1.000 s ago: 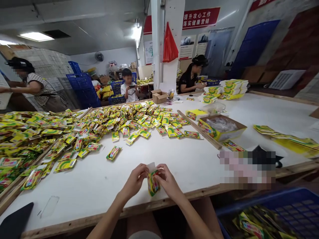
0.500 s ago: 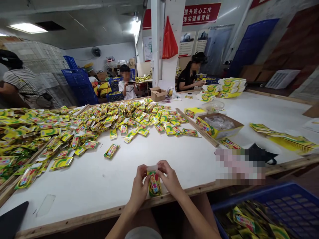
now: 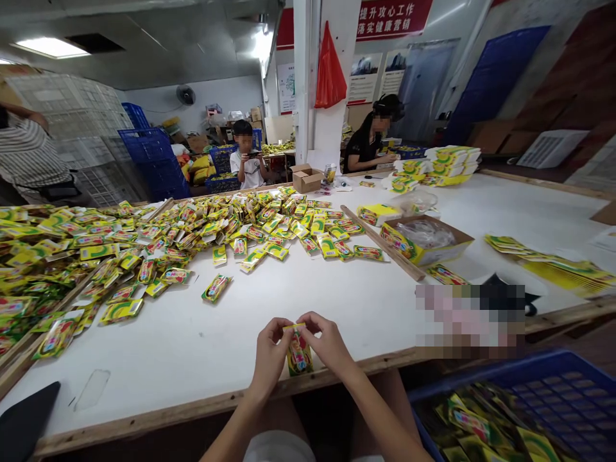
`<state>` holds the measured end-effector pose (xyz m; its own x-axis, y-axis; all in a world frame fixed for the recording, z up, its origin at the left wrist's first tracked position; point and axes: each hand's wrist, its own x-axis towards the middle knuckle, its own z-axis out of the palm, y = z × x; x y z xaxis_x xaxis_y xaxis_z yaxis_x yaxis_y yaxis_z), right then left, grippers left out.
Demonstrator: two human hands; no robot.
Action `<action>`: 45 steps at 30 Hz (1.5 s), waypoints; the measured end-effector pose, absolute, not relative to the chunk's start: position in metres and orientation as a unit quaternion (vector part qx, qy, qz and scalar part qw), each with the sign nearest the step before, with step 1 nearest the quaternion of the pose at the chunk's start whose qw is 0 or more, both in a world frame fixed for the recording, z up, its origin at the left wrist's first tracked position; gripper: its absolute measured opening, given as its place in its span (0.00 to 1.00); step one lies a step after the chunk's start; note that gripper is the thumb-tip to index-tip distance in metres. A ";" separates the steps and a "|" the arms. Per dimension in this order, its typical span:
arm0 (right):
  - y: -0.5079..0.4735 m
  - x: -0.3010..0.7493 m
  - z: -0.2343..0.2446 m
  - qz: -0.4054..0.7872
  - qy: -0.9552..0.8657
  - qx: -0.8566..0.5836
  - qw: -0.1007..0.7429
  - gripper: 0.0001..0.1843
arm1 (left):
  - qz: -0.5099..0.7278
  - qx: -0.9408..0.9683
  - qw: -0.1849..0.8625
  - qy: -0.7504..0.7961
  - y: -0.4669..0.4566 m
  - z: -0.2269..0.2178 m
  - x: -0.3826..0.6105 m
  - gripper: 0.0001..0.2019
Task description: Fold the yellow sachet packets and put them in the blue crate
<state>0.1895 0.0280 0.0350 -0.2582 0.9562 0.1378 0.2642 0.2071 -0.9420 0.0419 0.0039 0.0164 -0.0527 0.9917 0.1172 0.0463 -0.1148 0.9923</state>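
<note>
A small yellow-and-green printed carton [image 3: 299, 357] stands upright near the front edge of the white table, its colourful lettering facing me. My left hand [image 3: 270, 350] pinches its upper left corner between thumb and fingers. At the upper right corner my right hand [image 3: 328, 341] does the same, the fingertips of both hands nearly meeting over the top edge. No white flap shows above the carton now. Many similar cartons [image 3: 250, 221] lie in a loose heap across the far and left side of the table, and a single carton [image 3: 216, 288] rests apart from them.
A blue crate [image 3: 543, 366] with cartons inside stands low at the right. Across the table are a wooden strip [image 3: 385, 247], an open box of clear plastic [image 3: 426, 237] and flat yellow card sheets [image 3: 553, 263]. Two people [image 3: 373, 144] [image 3: 249, 160] sit beyond; another person [image 3: 31, 154] stands left.
The white flap that stuck up at the carton's top has gone down under my fingers. My hands have drawn closer together. The person at far left has shifted and raised an arm.
</note>
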 end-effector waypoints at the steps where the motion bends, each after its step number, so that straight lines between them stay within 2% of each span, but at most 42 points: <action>1: 0.028 0.191 0.034 0.435 -0.666 -0.455 0.400 0.10 | 0.533 0.520 0.450 0.493 0.005 0.016 0.042 0.11; 8: 0.023 0.189 0.024 0.483 -0.657 -0.417 0.402 0.12 | 0.514 0.563 0.443 0.472 -0.010 0.012 0.036 0.12; 11: 0.019 0.198 0.030 0.467 -0.658 -0.424 0.411 0.12 | 0.468 0.639 0.400 0.462 -0.007 0.012 0.023 0.14; 14: 0.008 0.253 0.047 0.363 -0.659 -0.512 0.414 0.16 | 0.434 0.688 0.261 0.521 0.021 0.012 -0.016 0.22; 16: -0.003 0.313 0.058 0.264 -0.656 -0.600 0.375 0.18 | 0.422 0.646 0.125 0.624 0.052 0.014 -0.058 0.28; 18: -0.012 0.371 0.063 0.181 -0.662 -0.646 0.335 0.18 | 0.367 0.550 0.046 0.749 0.081 0.017 -0.102 0.37; 20: -0.019 0.406 0.062 0.138 -0.654 -0.667 0.330 0.19 | 0.333 0.484 0.063 0.807 0.100 0.020 -0.133 0.39; 22: -0.023 0.403 0.057 0.161 -0.612 -0.697 0.337 0.23 | 0.335 0.483 0.102 0.803 0.105 0.021 -0.139 0.37; 24: -0.022 0.364 0.049 0.232 -0.586 -0.691 0.354 0.25 | 0.356 0.518 0.138 0.766 0.094 0.020 -0.115 0.35; 27: -0.011 0.270 0.035 0.348 -0.598 -0.582 0.427 0.21 | 0.408 0.577 0.177 0.685 0.054 0.012 -0.046 0.32; 28: -0.006 0.240 0.031 0.396 -0.590 -0.542 0.448 0.20 | 0.460 0.585 0.199 0.638 0.038 0.009 -0.021 0.31; 30: 0.003 0.193 0.024 0.468 -0.555 -0.478 0.495 0.22 | 0.509 0.590 0.232 0.582 0.007 0.004 0.020 0.30; 33: 0.009 0.165 0.020 0.492 -0.521 -0.448 0.534 0.20 | 0.521 0.588 0.271 0.557 -0.019 -0.001 0.050 0.32; 36: 0.009 0.171 0.019 0.471 -0.549 -0.446 0.527 0.17 | 0.528 0.582 0.320 0.529 -0.021 0.000 0.048 0.31; 41: 0.005 0.190 0.013 0.478 -0.620 -0.415 0.465 0.17 | 0.516 0.573 0.436 0.464 -0.012 0.004 0.032 0.22; 45: 0.008 0.195 0.014 0.507 -0.650 -0.396 0.406 0.15 | 0.473 0.596 0.453 0.464 -0.007 0.004 0.024 0.13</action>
<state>0.1947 0.0085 0.0138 -0.3570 0.9256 0.1257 0.1035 0.1729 -0.9795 0.0239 -0.0069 0.0035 0.1208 0.9823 0.1434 0.1237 -0.1582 0.9796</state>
